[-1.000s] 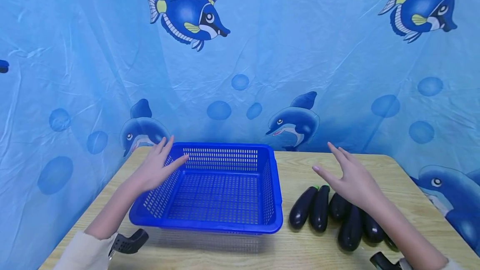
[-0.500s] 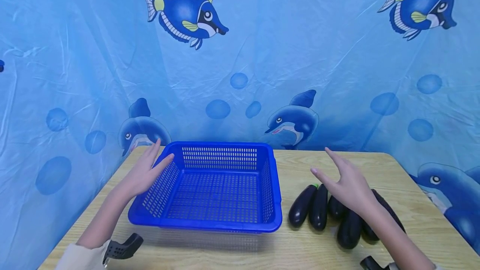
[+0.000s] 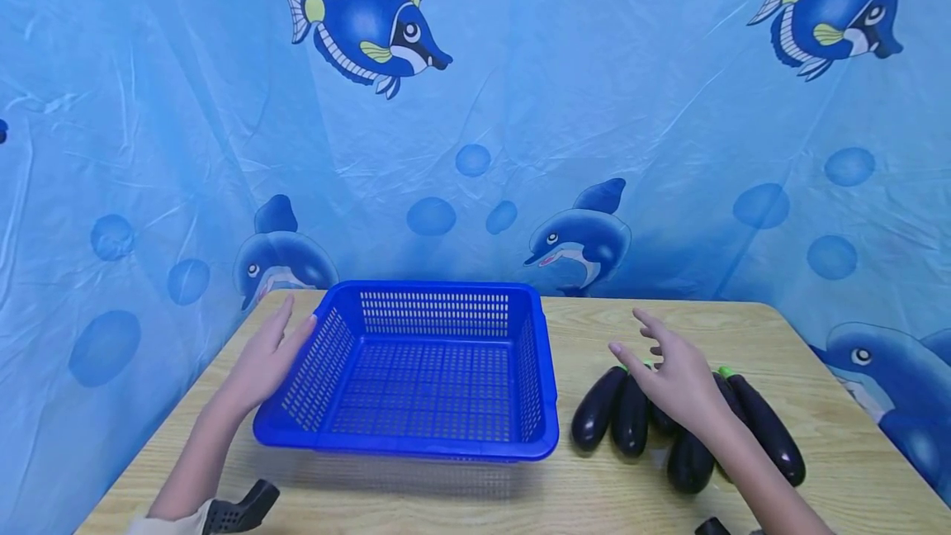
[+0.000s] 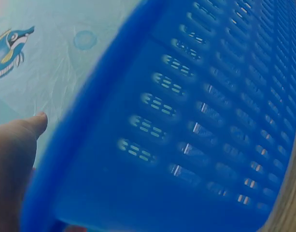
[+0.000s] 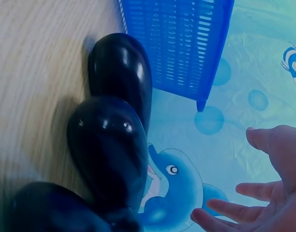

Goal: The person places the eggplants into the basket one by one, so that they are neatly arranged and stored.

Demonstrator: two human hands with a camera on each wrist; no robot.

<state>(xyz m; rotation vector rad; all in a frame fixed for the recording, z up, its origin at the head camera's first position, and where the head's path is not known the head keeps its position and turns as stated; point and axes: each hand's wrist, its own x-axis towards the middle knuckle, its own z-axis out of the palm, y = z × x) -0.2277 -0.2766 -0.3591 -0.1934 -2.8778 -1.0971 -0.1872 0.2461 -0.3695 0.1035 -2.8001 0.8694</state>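
Note:
A blue plastic basket (image 3: 423,390) with slotted walls stands on the table, nothing inside it. My left hand (image 3: 260,362) is at its left side, thumb apart from the fingers and close to the rim. In the left wrist view the basket wall fills most of the picture and hides part of the left hand (image 4: 15,164); whether it touches the rim I cannot tell. Over several dark purple eggplants (image 3: 594,411) to the right of the basket hovers my right hand (image 3: 679,382), fingers loosely spread, holding nothing. The right wrist view shows eggplants (image 5: 109,150) beside that hand (image 5: 263,188).
The light wooden table (image 3: 743,329) reaches back to a blue sheet (image 3: 475,89) printed with fish and dolphins. A black wrist-worn piece (image 3: 241,510) shows below the left hand.
My left hand has moved left and down, from over the basket's left rim to its outer side. The right hand has lowered slightly toward the eggplants and shifted a little left.

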